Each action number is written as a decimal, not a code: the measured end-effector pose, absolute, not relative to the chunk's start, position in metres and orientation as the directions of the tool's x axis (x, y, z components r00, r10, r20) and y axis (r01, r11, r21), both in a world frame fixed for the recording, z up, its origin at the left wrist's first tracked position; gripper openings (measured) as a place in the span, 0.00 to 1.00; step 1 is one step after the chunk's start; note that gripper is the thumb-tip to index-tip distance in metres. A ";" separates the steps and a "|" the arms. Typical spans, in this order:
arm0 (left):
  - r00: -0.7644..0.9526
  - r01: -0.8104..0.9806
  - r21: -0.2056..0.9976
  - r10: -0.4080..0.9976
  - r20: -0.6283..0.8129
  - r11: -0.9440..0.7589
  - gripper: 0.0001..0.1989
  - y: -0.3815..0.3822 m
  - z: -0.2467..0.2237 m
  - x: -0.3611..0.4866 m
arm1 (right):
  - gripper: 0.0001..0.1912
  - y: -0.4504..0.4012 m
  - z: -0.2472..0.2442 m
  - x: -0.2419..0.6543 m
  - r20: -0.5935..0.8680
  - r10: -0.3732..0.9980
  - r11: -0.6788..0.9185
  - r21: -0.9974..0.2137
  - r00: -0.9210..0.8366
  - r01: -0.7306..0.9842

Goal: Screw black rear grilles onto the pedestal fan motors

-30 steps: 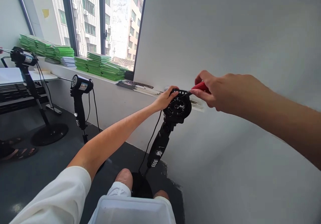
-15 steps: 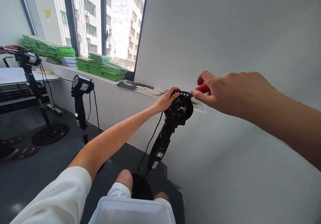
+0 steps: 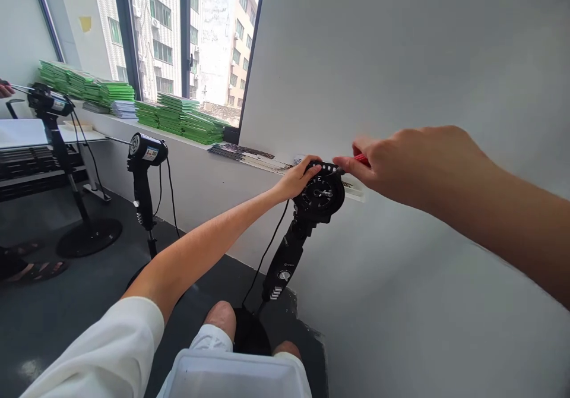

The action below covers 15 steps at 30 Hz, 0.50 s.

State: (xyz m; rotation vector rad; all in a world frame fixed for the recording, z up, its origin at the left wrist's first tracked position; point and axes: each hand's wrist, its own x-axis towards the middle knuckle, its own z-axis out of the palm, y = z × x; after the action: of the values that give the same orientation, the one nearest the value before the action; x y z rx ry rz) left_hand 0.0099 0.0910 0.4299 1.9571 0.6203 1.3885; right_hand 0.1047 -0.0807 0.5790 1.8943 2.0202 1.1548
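Observation:
A black machine head (image 3: 323, 194) with a round open face and a metal part at its centre sits tilted on a black handle-like post (image 3: 285, 261) with a silver knob. My left hand (image 3: 301, 178) is closed at its upper left, thumb pressed on a black strip (image 3: 328, 167) with a row of pale squares along the top. My right hand (image 3: 387, 157) is closed round a red-handled tool (image 3: 361, 159). The tool's dark tip meets the strip's right end; its exact kind is hidden by my fingers.
A white tray (image 3: 236, 377) rests on my lap. Long thin strips (image 3: 253, 159) and green stacks (image 3: 178, 119) line the windowsill. Two similar black machines (image 3: 149, 149) stand left, one beside another person's hand (image 3: 6, 90). The wall is close on the right.
My right hand has shifted slightly left with the red-handled tool, its fingers covering more of the handle. My left hand stays nearly still. The other person's hand has moved left, away from their machine.

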 end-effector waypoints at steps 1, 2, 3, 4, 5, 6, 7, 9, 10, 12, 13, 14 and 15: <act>0.323 0.009 0.731 0.694 0.644 -0.682 0.11 0.091 0.430 0.010 | 0.14 -0.080 0.580 0.105 0.345 0.917 -0.037 0.573 -0.199 0.819; 0.321 0.010 0.725 0.689 0.650 -0.688 0.11 0.092 0.430 0.010 | 0.13 -0.080 0.580 0.105 0.306 0.932 0.002 0.537 -0.197 0.843; 0.320 0.011 0.722 0.687 0.653 -0.691 0.11 0.092 0.429 0.010 | 0.15 -0.080 0.580 0.105 0.290 0.937 0.015 0.517 -0.192 0.856; 0.320 0.013 0.722 0.687 0.652 -0.692 0.11 0.093 0.429 0.011 | 0.16 -0.081 0.580 0.104 0.304 0.935 -0.005 0.524 -0.181 0.852; 0.321 0.017 0.725 0.690 0.649 -0.689 0.11 0.093 0.428 0.011 | 0.17 -0.082 0.579 0.104 0.335 0.927 -0.051 0.556 -0.167 0.829; 0.321 0.021 0.727 0.693 0.645 -0.687 0.11 0.094 0.428 0.012 | 0.19 -0.083 0.578 0.102 0.372 0.915 -0.108 0.600 -0.157 0.793; 0.323 0.023 0.727 0.693 0.645 -0.687 0.11 0.094 0.428 0.012 | 0.21 -0.085 0.577 0.100 0.404 0.902 -0.159 0.639 -0.152 0.753; 0.324 0.019 0.718 0.684 0.654 -0.696 0.11 0.095 0.427 0.013 | 0.24 -0.088 0.575 0.096 0.425 0.888 -0.193 0.693 -0.177 0.695; 0.325 0.014 0.713 0.678 0.660 -0.701 0.11 0.095 0.426 0.013 | 0.25 -0.089 0.574 0.095 0.424 0.887 -0.195 0.701 -0.182 0.686; 0.325 0.005 0.711 0.673 0.664 -0.703 0.12 0.096 0.426 0.013 | 0.26 -0.089 0.573 0.096 0.453 0.869 -0.199 0.690 -0.200 0.696; 0.323 0.000 0.712 0.674 0.664 -0.702 0.12 0.096 0.426 0.013 | 0.24 -0.088 0.573 0.098 0.464 0.861 -0.193 0.677 -0.208 0.710; 0.319 -0.005 0.714 0.675 0.665 -0.700 0.12 0.096 0.425 0.013 | 0.22 -0.087 0.572 0.101 0.461 0.861 -0.171 0.658 -0.213 0.733; 0.315 -0.007 0.715 0.677 0.665 -0.699 0.11 0.096 0.425 0.013 | 0.18 -0.085 0.572 0.106 0.435 0.875 -0.124 0.629 -0.215 0.768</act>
State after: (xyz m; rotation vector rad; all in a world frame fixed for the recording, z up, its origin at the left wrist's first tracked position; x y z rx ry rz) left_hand 0.0125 0.0960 0.4254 1.9658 0.5911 1.4233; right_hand 0.1057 -0.0848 0.5718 1.8820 1.9891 1.2573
